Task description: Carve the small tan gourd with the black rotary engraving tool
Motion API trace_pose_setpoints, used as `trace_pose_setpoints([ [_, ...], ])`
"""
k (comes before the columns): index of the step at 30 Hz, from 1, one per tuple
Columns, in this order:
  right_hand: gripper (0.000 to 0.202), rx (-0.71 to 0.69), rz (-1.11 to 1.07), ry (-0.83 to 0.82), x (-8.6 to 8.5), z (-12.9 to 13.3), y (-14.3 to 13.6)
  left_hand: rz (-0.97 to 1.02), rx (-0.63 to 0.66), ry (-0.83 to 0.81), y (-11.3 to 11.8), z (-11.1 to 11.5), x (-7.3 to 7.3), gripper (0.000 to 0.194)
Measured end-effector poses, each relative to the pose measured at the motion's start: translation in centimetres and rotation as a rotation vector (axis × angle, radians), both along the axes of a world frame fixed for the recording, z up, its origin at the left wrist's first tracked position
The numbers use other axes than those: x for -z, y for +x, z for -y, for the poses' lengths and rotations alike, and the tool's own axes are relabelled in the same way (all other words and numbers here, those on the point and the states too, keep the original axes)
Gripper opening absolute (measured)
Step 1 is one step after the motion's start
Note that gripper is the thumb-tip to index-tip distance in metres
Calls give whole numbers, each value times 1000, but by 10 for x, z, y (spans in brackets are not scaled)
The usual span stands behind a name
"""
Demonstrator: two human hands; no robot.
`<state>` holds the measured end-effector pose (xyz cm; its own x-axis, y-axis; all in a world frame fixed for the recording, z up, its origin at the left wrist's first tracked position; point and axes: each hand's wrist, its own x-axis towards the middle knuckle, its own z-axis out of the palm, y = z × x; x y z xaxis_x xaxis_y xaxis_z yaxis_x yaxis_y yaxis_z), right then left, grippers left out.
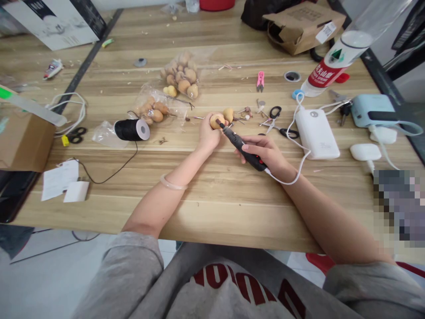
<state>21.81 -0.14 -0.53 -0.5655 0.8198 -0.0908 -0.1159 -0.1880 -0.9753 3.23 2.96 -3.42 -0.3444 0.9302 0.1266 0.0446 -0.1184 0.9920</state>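
Note:
My left hand [209, 134] is closed around a small tan gourd [215, 124]. In my right hand [265, 153] is a black rotary tool [237, 142], slanting up and to the left, with a white cable at its rear end. The tool's dark tip is at the gourd's face; whether it touches cannot be made out. Another rounded tan piece [228, 114] shows just behind; whether it belongs to the same gourd is unclear. Small tool bits [246, 110] lie loose beyond my hands.
Bags of small gourds [182, 75] and a black thread spool [131, 130] are to the left. At right are scissors [274, 118], a white power bank [317, 133] and a large bottle [327, 66]. Pink snips [260, 80] lie farther back.

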Motion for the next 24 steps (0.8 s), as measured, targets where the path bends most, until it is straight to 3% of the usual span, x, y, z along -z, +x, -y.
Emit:
trace_pose_setpoints([
  [24,21,21,-29,13,0,-2,1,-104,-13,24,-3,-4,7,33],
])
